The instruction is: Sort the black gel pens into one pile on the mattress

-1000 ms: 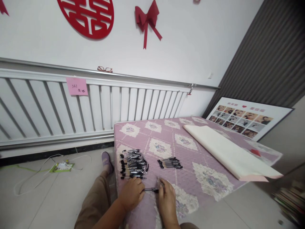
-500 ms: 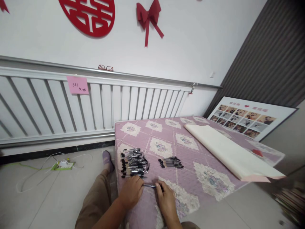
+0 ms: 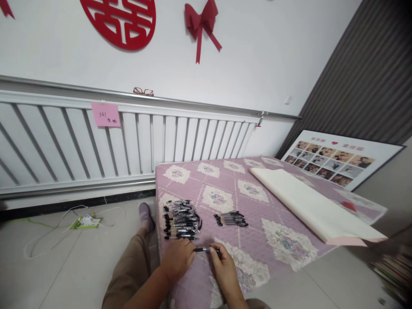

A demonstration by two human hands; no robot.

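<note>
A slim pen [image 3: 202, 249] with a dark section spans the gap between my two hands, low over the patterned bed cover. My left hand [image 3: 178, 257] is closed round its left end, the fingers hiding that tip. At the other end, my right hand [image 3: 224, 266] pinches the pen between thumb and fingers. Just beyond my left hand lies a large pile of pens [image 3: 182, 219] with black ends, side by side on the cover. A smaller group of pens [image 3: 231, 219] rests to the right, beyond my right hand.
The purple floral cover [image 3: 222, 240] runs back to a white radiator [image 3: 180, 137]. A folded cream sheet [image 3: 296, 197] lies at the right, before a leaning photo board [image 3: 334, 159]. On the floor at left is a power strip [image 3: 86, 222] with white cables.
A dark section of the pen now shows between my hands, where a clearer barrel showed before. My right fingers have shifted slightly on it. Both groups of pens look the same.
</note>
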